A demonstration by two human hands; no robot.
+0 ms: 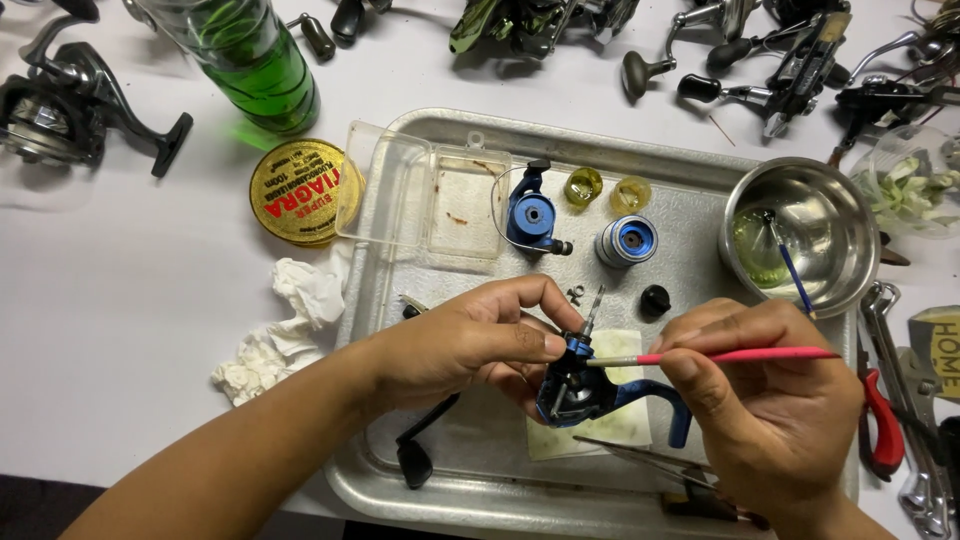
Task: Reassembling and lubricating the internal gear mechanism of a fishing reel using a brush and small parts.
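1. While the left hand (470, 345) clasps the blue reel body (585, 390) over the metal tray's (450, 490) near edge, its rotor (530, 215) and spool (627, 241) lie removed.
2. Right hand (770, 410) pinches a pink brush (730, 355), tip on the gearing; reassembly remains.

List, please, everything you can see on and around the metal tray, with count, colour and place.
metal tray: one, silver, centre
blue reel body: one, in left hand
pink brush: one, in right hand
blue rotor: one, tray top
blue spool: one, beside rotor
steel bowl: one, tray's right
green bottle: one, top left
yellow tin: one, left of tray
crumpled tissue: white, left
left hand: one
right hand: one
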